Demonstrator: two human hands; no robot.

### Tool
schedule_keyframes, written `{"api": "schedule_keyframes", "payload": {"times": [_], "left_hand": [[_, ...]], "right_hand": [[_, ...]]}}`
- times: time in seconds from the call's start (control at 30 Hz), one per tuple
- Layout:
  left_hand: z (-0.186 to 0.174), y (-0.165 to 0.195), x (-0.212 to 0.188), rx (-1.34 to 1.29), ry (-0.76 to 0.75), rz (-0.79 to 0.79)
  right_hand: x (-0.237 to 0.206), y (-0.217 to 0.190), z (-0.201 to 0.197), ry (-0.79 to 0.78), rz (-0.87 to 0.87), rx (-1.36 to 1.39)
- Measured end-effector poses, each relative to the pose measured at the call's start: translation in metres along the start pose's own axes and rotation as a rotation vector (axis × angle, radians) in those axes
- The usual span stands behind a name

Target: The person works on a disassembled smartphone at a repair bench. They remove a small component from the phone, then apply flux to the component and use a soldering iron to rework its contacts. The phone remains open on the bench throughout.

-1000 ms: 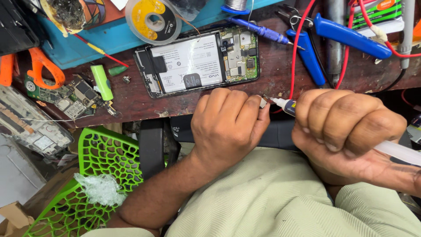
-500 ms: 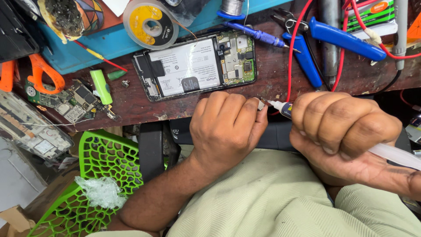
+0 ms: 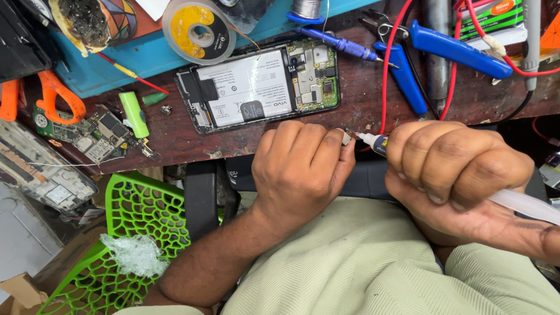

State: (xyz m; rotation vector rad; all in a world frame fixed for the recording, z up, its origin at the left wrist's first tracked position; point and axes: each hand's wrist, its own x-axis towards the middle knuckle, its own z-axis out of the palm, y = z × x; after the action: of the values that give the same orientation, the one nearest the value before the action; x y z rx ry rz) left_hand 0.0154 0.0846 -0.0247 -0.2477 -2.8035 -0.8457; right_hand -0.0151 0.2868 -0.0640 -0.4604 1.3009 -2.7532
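My left hand point(image 3: 300, 169) is curled at the front edge of the wooden bench point(image 3: 192, 143), pinching a tiny metal part point(image 3: 346, 138) between its fingertips. My right hand point(image 3: 461, 169) is a fist around a translucent glue tube point(image 3: 525, 205), whose white nozzle point(image 3: 367, 139) touches the tiny part. Just beyond my left hand lies an opened phone point(image 3: 259, 84), back cover off, with its white battery and green circuit board exposed.
Blue-handled pliers point(image 3: 443, 46), a blue screwdriver point(image 3: 344, 44), red wires point(image 3: 388, 64), a solder wick reel point(image 3: 198, 29), a green cell point(image 3: 134, 114), loose circuit boards point(image 3: 87, 134) and orange scissors point(image 3: 55, 93) crowd the bench. A green mesh basket point(image 3: 125, 233) sits below left.
Both hands stay together at the bench edge with only slight shifts; the nozzle remains at the small part. The view has drifted a little.
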Motion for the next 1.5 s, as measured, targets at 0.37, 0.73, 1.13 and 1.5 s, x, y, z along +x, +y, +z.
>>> {"api": "schedule_keyframes", "payload": {"times": [0.37,0.73,1.13,1.5], "left_hand": [[0.0,0.0,-0.002,-0.001,-0.009,0.001],[-0.001,0.001,-0.001,-0.011,-0.012,-0.001],[0.003,-0.004,0.001,-0.394,0.068,-0.067],[0.004,-0.003,0.001,-0.382,0.015,-0.029]], "right_hand": [[0.042,-0.008,-0.017,-0.567,0.024,-0.003],[0.052,-0.02,0.016,-0.369,0.093,-0.112],[-0.027,-0.024,-0.016,0.436,-0.203,0.131],[-0.05,-0.04,-0.036,0.345,-0.03,-0.008]]}}
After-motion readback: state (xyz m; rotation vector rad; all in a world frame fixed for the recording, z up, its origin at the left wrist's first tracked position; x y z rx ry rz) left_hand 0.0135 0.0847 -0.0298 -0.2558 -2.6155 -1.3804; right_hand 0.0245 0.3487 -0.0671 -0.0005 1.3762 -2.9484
